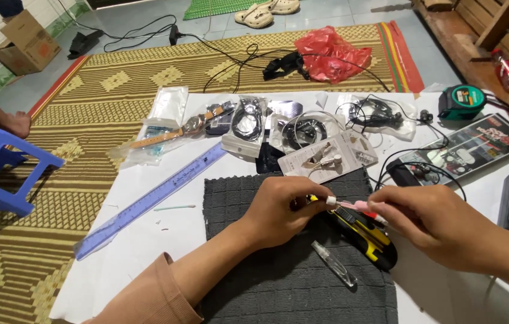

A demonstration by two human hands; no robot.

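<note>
Fingers of left hand [278,210] and right hand [428,219] pinch a small white-tipped cable end [331,201] above the yellow utility knife [365,235]; trimming seems in hand, needing steady grip.

Matt knitted grey cloth [278,282] under a glossy yellow-black plastic knife [368,237].

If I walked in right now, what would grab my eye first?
Probably the two hands meeting over the dark grey mat: the left hand and right hand pinch a small pink and white piece just above a yellow and black utility knife. Beyond them, bagged earphones and cables clutter the white sheet, with a long blue ruler slanting at the left.
</note>
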